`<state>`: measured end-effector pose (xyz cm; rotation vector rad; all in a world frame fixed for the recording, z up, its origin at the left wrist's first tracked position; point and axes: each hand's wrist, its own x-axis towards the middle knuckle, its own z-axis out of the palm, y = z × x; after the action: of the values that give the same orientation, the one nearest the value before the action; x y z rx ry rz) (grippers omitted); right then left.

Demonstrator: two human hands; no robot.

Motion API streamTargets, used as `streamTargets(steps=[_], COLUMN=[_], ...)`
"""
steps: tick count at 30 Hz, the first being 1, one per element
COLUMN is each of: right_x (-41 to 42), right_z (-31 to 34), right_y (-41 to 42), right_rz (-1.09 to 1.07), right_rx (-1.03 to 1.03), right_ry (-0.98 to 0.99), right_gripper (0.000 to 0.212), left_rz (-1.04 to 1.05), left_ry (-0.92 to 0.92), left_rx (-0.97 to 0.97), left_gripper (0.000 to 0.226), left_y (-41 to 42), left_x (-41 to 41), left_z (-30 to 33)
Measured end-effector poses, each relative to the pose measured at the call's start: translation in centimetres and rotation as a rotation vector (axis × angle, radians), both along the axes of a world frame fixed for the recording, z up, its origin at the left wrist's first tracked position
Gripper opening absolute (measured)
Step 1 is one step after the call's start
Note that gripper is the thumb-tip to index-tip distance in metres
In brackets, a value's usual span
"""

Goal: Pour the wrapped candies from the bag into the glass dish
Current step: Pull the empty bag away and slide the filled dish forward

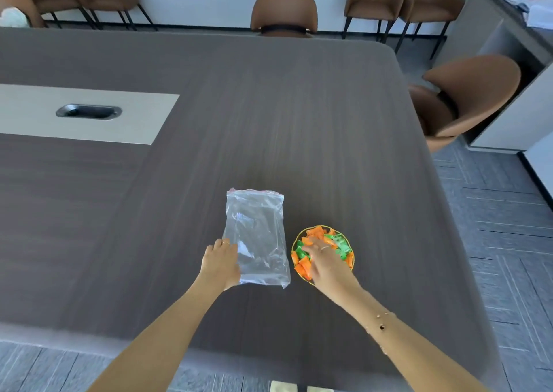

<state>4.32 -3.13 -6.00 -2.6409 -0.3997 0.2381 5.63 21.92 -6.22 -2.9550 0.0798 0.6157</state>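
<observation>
Nearest the camera, two bare forearms are stretched out over the near edge of a dark wood-grain table. The left hand is laid on the near left corner of a clear plastic bag; whether its fingers pinch the plastic or only press it flat cannot be told. The bag is spread flat on the table and appears empty, with its zip edge turned away from the person. Just beside the bag on its right, a glass dish with a yellowish rim is set on the table, and it is filled with wrapped candies in orange and green. The right hand is placed over the dish with its fingers spread loosely on the candies, not closed around any of them. Farther off, a pale strip with a dark oval slot is let into the tabletop at the left. Beyond the far edge, brown chairs are lined up along a white wall.
</observation>
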Motion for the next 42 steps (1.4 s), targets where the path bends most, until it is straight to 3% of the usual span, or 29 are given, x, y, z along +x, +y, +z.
streamTargets(steps=[5, 8, 12, 17, 25, 29, 31, 42], right_x=[1.4, 1.1, 0.8, 0.6, 1.2, 1.1, 1.0, 2.3], right_z=[-0.4, -1.9, -3.2, -3.4, -3.5, -3.6, -3.5, -0.3], right_y=[-6.6, -8.6, -8.6, -7.8, -7.9, -7.4, -7.2, -8.3], right_rz=[-0.413, -0.497, -0.551, -0.626, -0.681, -0.713, -0.726, -0.773], right_rx=[0.061, 0.067, 0.176, 0.366, 0.409, 0.422, 0.406, 0.405], right_ry=[0.187, 0.325, 0.481, 0.587, 0.602, 0.563, 0.543, 0.492], right_gripper=[0.038, 0.037, 0.031, 0.025, 0.018, 0.018, 0.015, 0.025], left_rz=[0.048, 0.096, 0.222, 0.205, 0.298, 0.406, 0.433, 0.409], left_ry=[0.006, 0.024, 0.062, 0.119, 0.106, 0.118, 0.14, 0.162], left_rx=[-0.483, -0.63, -0.556, -0.577, -0.613, -0.661, -0.67, -0.689], left_gripper=[0.038, 0.036, 0.03, 0.024, 0.019, 0.035, 0.032, 0.037], left_y=[-4.7, -8.1, -10.1, -10.2, -11.3, -11.6, -11.6, -13.0], left_x=[2.3, 2.7, 2.5, 1.9, 2.9, 2.9, 2.8, 5.3], left_z=[-0.1, -1.1, -3.0, -4.4, -5.2, -5.0, -4.8, 0.2])
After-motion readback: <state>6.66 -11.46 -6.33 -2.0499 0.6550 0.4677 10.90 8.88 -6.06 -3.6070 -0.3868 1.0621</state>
